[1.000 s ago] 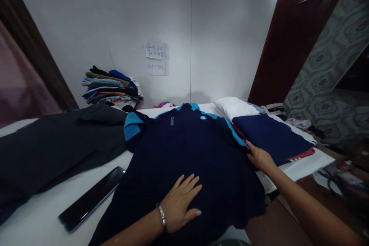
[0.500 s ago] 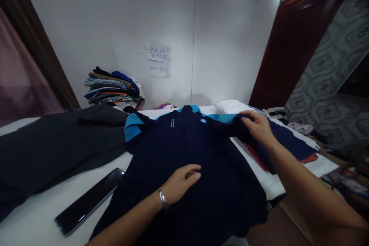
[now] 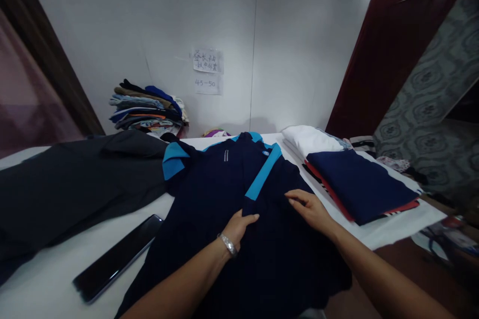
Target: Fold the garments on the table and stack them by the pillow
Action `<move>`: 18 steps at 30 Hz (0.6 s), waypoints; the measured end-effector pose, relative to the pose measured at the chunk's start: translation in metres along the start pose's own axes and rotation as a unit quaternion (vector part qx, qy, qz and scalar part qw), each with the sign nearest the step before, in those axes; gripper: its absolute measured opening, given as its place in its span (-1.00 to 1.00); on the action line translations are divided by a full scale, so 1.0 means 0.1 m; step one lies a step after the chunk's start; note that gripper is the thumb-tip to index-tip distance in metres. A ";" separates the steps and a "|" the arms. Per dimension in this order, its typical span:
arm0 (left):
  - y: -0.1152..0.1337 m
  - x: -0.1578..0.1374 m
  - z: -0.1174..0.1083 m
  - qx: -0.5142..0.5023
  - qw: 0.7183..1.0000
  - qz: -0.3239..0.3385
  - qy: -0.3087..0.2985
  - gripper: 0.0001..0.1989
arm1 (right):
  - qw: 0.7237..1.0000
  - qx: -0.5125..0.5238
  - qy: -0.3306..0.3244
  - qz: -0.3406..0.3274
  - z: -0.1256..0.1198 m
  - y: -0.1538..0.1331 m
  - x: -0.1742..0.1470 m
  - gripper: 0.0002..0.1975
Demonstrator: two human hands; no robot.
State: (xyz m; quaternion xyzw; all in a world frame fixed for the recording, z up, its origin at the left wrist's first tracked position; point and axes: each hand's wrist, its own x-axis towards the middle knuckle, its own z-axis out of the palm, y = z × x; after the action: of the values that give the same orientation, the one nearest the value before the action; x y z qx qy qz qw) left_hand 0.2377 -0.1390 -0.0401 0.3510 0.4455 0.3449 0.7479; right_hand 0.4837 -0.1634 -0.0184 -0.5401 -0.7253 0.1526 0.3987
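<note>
The left grip [image 3: 236,230] is clenched on the dark end of a sleeve [image 3: 263,174], its thumb extended to the right. The right grip [image 3: 311,212] is released, fingers loosely bent over the right side of the shirt; whether they touch the cloth cannot be told.

The shirt [image 3: 213,194], navy with bright blue panels, lies front up in the middle of the white-covered tabletop [image 3: 125,232], collar toward the far edge and lower part toward the near edge. The held sleeve slants inward across the chest, its blue strip uppermost; the other sleeve [image 3: 175,159] is bent beside the left shoulder.

Near the tabletop's near left corner, a black phone [image 3: 119,259] lies at a slant. Dark grey clothing [image 3: 82,184] spreads along the left. Toward the right edge sits a folded navy garment [image 3: 361,182] on red cloth [image 3: 406,208], with white folded clothing [image 3: 312,140] behind it, near the far edge.
</note>
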 end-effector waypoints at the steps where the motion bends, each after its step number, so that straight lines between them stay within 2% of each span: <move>1: 0.01 0.00 0.00 0.021 1.000 0.011 0.007 -0.74 | 0.999 -0.038 0.012 0.015 -0.02 0.13 -0.05 -0.72; 5: 0.22 0.08 0.00 0.091 0.991 0.096 0.023 -0.73 | 0.979 -0.185 0.018 0.078 -0.15 0.53 -0.33 -0.53; 7: 0.46 0.18 0.00 0.149 0.973 0.159 0.079 -0.65 | 0.972 -0.207 0.004 0.113 -0.22 0.64 -0.48 -0.45; 9: 0.77 0.28 0.03 0.210 0.940 0.215 0.159 -0.60 | 0.969 -0.199 -0.004 0.147 -0.28 0.69 -0.60 -0.41; 11: 1.13 0.38 0.08 0.260 0.907 0.260 0.205 -0.62 | 0.965 -0.177 -0.004 0.193 -0.34 0.69 -0.69 -0.39; 15: 1.84 0.52 0.29 0.335 0.845 0.345 0.232 -0.71 | 0.947 -0.173 0.035 0.270 -0.46 0.65 -0.79 -0.37; 18: 2.24 0.59 0.47 0.340 0.827 0.371 0.251 -0.69 | 0.945 -0.156 0.044 0.283 -0.50 0.66 -0.83 -0.40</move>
State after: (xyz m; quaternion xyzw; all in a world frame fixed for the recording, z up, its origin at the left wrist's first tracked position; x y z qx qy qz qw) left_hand 0.2560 0.0150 0.1377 0.6229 0.5434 0.4993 0.2597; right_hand 0.5727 -0.2245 -0.0638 -0.7845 -0.5392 0.1202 0.2817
